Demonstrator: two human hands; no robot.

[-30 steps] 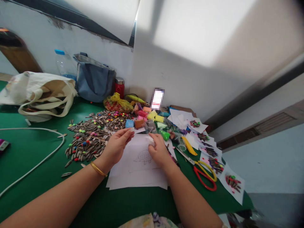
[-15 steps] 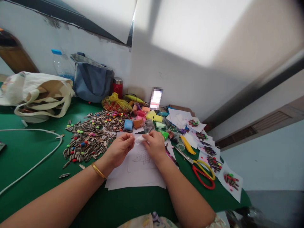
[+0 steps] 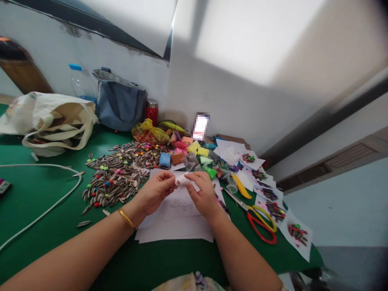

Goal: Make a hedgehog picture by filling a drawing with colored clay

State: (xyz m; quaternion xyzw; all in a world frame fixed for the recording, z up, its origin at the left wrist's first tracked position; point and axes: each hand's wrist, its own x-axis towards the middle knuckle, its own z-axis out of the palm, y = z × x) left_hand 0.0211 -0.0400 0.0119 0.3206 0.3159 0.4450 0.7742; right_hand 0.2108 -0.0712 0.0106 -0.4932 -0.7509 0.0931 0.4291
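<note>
Both my hands meet over a stack of white paper sheets (image 3: 178,226) that carries a small pencil drawing of a hedgehog (image 3: 183,203). My left hand (image 3: 154,192), a gold bangle at its wrist, and my right hand (image 3: 202,192) pinch a small white lump or packet (image 3: 182,178) between their fingertips, just above the drawing. A wide heap of striped sunflower seeds (image 3: 117,176) dotted with coloured beads lies to the left of my left hand. Small coloured clay packs (image 3: 188,151) are clustered just beyond my fingers.
Red-and-yellow scissors (image 3: 260,222) and a yellow cutter (image 3: 241,186) lie right of the paper, beside several finished seed pictures (image 3: 295,234). A cream tote bag (image 3: 51,121), a blue bag (image 3: 119,103), a red flask (image 3: 152,110) and a white cord (image 3: 45,208) occupy the green table (image 3: 39,190).
My hands came together from apart. The white lump, held in the right hand a second ago, is now pinched between the fingertips of both hands.
</note>
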